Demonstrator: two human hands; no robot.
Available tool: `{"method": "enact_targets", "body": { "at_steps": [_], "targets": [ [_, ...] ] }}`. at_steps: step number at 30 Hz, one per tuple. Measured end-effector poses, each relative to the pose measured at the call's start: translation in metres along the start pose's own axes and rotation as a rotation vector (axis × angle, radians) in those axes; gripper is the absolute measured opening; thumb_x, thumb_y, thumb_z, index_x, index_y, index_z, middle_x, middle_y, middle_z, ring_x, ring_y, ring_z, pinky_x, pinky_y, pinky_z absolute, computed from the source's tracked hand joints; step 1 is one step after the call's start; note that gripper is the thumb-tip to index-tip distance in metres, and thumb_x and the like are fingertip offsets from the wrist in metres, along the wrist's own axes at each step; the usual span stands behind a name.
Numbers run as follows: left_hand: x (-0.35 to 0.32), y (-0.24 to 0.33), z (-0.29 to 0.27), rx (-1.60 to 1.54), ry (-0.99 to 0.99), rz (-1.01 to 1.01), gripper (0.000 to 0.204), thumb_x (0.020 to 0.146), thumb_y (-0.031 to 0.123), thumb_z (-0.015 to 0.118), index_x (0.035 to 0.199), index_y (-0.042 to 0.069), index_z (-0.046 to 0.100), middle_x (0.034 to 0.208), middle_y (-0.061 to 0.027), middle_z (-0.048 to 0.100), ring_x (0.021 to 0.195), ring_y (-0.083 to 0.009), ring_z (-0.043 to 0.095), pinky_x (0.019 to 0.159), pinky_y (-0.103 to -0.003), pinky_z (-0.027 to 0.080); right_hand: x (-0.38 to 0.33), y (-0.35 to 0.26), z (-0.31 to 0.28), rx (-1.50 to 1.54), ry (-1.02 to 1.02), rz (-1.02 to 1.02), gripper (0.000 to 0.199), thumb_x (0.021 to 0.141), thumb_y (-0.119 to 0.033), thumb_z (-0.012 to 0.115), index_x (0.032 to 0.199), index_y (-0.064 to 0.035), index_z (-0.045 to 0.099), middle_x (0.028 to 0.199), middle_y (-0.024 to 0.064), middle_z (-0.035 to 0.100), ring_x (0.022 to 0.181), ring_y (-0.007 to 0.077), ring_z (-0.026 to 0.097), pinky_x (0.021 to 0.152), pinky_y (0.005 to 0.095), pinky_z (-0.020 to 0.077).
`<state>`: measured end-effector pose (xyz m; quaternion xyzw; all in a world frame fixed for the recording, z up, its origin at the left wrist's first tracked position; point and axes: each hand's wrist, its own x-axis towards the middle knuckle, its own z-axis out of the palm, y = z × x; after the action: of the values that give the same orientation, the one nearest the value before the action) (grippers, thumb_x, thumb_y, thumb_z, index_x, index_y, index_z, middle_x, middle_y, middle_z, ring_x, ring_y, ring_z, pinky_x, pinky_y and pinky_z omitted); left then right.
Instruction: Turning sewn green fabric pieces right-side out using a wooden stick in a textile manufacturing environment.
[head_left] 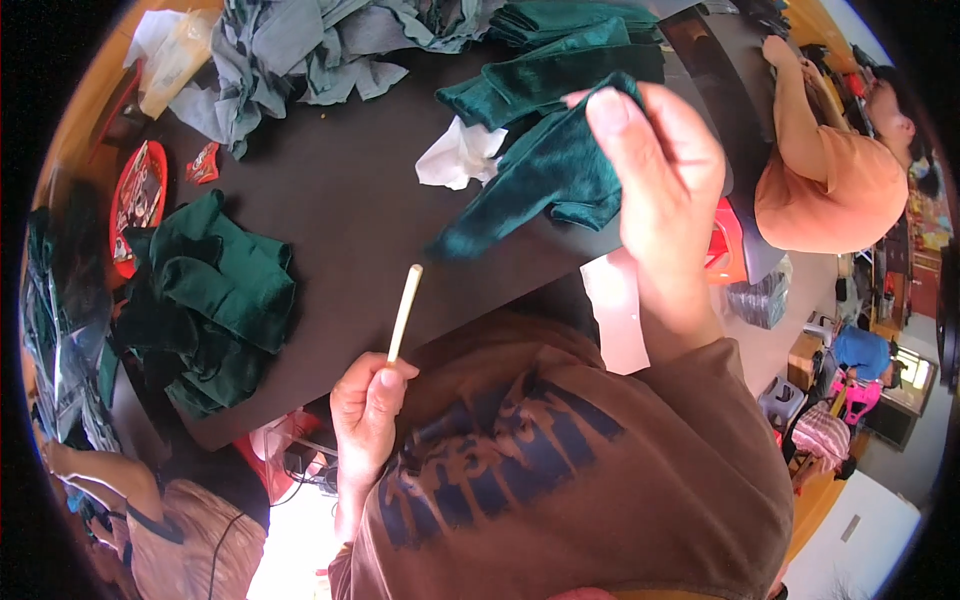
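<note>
Two hands over a dark worktop (340, 200), one with a stick, one with green cloth.

Low centre, the left hand (365, 415) is a loose fist, fingers pinching a thin pale stick (404, 312) that points up and slightly right. Right of centre, the raised right hand (655, 170) has its fingers pressed on a soft, velvety dark green cloth (540, 180) hanging toward lower left. A crumpled green pile (215, 300) lies at left.

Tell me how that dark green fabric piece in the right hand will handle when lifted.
The green fabric piece probably flops: it hangs limp from the right hand and trails to a point. It looks light, since a few fingers pinch it up. Its velvety sheen suggests it may slide slightly. The left hand holds a pale stick.
</note>
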<state>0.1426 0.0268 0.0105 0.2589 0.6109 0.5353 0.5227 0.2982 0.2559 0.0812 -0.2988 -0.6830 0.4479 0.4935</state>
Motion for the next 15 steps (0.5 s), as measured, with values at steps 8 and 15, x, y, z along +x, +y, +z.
{"method": "enact_targets", "body": {
  "at_steps": [8, 15],
  "targets": [
    [0.004, 0.007, 0.001, -0.1, 0.053, 0.08, 0.032, 0.093, 0.03, 0.047, 0.083, 0.0, 0.054, 0.052, 0.0046, 0.033, 0.045, -0.0044, 0.026, 0.042, -0.021, 0.02, 0.044, 0.027, -0.054, -0.296, 0.202, 0.024, 0.022, 0.083, -0.021, 0.064, 0.092, -0.0012, 0.065, 0.069, -0.0069, 0.055, 0.06, -0.001, 0.043, 0.051, 0.0147, 0.0321],
    [0.005, 0.018, -0.012, 0.066, 0.15, 0.191, 0.033, 0.092, 0.031, 0.048, 0.085, -0.001, 0.054, 0.053, 0.0053, 0.034, 0.046, -0.0036, 0.028, 0.042, -0.021, 0.021, 0.027, 0.022, -0.063, -0.706, 0.254, -0.593, 0.028, 0.073, -0.003, 0.069, 0.099, 0.0001, 0.057, 0.084, 0.0111, 0.057, 0.067, 0.0191, 0.053, 0.062, 0.0276, 0.044]
  ]
}}
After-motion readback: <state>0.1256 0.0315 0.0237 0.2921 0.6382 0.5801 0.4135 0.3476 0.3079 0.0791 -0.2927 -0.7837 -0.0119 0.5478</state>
